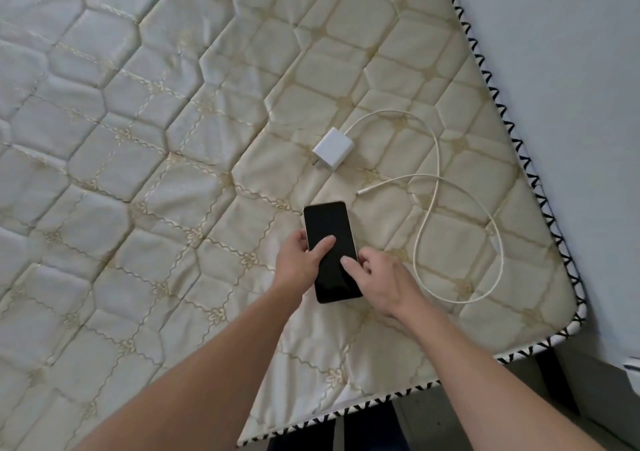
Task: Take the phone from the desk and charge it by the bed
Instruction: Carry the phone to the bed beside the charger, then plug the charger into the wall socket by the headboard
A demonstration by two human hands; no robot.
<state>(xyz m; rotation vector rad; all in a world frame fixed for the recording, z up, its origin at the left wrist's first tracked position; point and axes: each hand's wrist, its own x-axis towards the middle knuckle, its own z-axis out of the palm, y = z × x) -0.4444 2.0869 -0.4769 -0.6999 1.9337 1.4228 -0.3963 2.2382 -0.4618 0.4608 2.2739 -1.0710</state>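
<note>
Item: phone, screen dark, face up at the mattress corner; left hand has its grip around one edge, right hand lays fingers on the other. Step judged: carrying done, connecting pending. Next calls for lifting the cable plug beside the white charger; no containers present.

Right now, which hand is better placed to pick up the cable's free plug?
The right hand. The plug lies on the mattress beyond the phone, toward the right side. The left hand already has a grip on the phone's left edge.
</note>
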